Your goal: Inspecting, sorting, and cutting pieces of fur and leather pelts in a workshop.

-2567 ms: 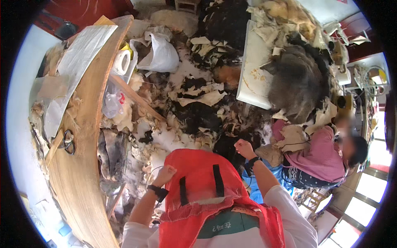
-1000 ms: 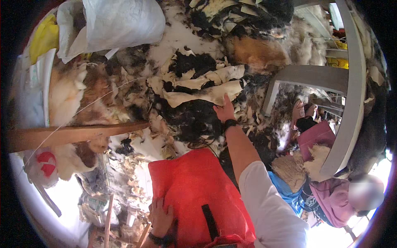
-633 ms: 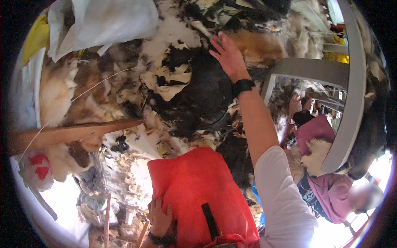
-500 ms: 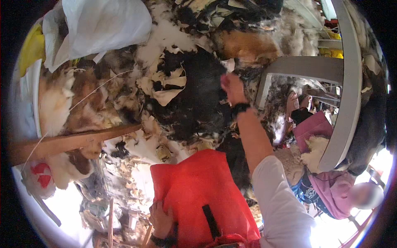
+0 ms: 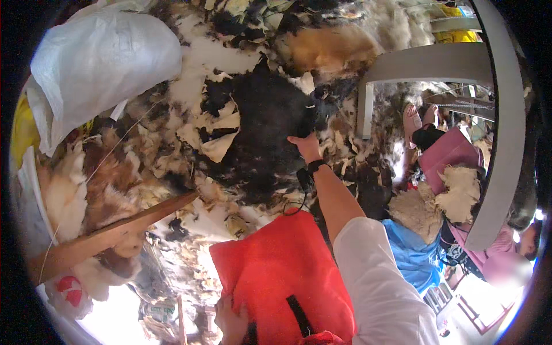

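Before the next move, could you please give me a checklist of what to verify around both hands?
1. Right hand at the black fur: ok, at its lower right side.
2. Firm grip on the fur: cannot tell, the fingers are partly lost against the dark pile.
3. Left hand at the fur too: not ok, it rests by the left edge of the red apron.
4. Wooden plank clear of both hands: ok, it lies apart, off to the left.
5. Co-worker's feet clear of the right hand: ok, apart, to the right.

No legible words here, folks! Just a red mark (image 5: 70,291) on the plastic bag (image 5: 84,306), and green print (image 5: 163,312), unreadably small, on a pale package (image 5: 154,325).
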`<state>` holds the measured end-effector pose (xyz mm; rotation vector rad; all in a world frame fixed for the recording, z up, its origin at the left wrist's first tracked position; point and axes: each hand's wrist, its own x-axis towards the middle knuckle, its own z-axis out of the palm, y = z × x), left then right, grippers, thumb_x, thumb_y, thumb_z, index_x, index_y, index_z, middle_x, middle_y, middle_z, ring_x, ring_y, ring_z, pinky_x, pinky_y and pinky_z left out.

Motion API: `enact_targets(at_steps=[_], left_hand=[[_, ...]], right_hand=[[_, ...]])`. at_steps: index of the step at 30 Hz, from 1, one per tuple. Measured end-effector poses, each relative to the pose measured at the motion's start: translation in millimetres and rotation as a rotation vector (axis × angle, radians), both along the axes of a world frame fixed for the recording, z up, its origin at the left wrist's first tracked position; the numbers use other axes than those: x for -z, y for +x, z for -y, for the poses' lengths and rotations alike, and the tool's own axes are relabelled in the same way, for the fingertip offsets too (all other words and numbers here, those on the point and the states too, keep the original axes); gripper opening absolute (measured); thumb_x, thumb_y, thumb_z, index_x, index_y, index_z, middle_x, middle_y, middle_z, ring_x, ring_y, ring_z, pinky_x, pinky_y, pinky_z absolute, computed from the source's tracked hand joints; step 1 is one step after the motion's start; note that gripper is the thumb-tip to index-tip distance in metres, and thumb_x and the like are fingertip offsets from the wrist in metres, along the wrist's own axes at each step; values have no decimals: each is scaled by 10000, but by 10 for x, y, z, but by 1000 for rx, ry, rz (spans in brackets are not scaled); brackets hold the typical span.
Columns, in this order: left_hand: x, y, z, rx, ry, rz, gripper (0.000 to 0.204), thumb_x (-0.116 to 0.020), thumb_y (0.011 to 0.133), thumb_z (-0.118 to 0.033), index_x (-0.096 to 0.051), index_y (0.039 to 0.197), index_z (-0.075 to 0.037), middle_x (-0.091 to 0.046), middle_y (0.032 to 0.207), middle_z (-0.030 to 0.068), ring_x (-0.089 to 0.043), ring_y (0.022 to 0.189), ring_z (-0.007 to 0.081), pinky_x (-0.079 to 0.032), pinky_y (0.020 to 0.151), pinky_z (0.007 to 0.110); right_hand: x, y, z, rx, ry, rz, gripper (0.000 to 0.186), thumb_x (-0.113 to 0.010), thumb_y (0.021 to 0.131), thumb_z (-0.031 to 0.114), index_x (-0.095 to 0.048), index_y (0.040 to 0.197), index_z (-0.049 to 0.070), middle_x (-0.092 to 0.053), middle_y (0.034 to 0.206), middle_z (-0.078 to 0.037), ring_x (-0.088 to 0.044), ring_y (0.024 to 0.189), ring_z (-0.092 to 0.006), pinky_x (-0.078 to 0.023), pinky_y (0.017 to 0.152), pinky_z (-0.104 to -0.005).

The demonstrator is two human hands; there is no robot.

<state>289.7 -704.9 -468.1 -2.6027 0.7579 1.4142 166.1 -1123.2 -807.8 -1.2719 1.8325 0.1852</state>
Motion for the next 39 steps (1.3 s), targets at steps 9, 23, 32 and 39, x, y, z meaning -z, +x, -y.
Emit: enact_targets(at_steps=[9,23,32,39], left_hand=[[-12,-34,186,20,-77,16,433,-662,769,-227,-568,1159,-64,-590,1094,181,-549,1022,391,-480,818,500],[-54,-45,96,-131,-40,-30,403,-646,811,-228,-565,1143,-15,-571,1175,187,-530,1088,373,-463,876,479],[-51,-220,-57,-222,-8,-14,437,-640,812,-287,-570,1158,-29,-566,1188,174,-523,1105,374,-459,880,497],[-59,-240,-42,-251,32,-44,447,-656,786,-275,-578,1161,-45,-569,1200,162,-517,1131,365,-458,913,490]], right_hand=[[-364,125,-653,9,-109,-30,843,-801,736,220,-317,1405,49,-403,1363,-258,-440,1225,-421,-423,975,-520],[-418,1520,-89,-1507,-711,-4,919,-791,719,218,-277,1472,106,-390,1420,-130,-264,1390,-308,-297,1082,-560],[-411,1373,-92,-1525,17,-103,309,-533,854,254,-693,1058,87,-663,1062,-155,-599,1053,-354,-226,1040,-701],[-700,-371,123,-1489,-138,-88,423,-679,762,251,-656,1155,97,-604,1193,-137,-464,1220,-332,-238,1094,-613]])
